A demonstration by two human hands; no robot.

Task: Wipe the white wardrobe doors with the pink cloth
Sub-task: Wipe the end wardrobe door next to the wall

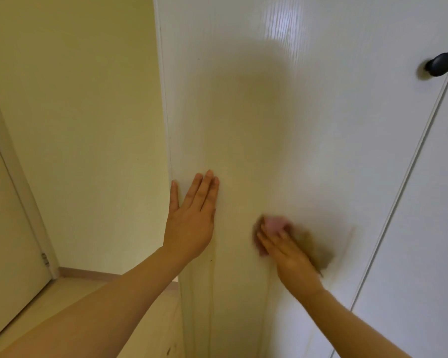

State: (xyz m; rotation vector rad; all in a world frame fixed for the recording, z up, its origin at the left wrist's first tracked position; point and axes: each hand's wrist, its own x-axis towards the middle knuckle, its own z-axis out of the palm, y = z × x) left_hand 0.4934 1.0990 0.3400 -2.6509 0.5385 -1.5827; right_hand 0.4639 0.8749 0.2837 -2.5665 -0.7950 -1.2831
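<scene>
A tall white wardrobe door (pixel 282 112) fills the middle and right of the view. My left hand (pixel 192 215) lies flat on it near its left edge, fingers straight and pointing up. Lower and to the right, my right hand (pixel 286 250) presses the pink cloth (pixel 273 224) against the door; the hand and cloth are blurred by motion. Only a small pink patch of the cloth shows above and left of the fingers; the rest is hidden under the hand.
A black round knob (pixel 440 64) sits at the door's upper right, beside the seam to the neighbouring wardrobe door (pixel 429 228). A pale yellow wall (pixel 83 125) stands to the left, with a room door (pixel 8 241) at far left and light floor (pixel 70 293) below.
</scene>
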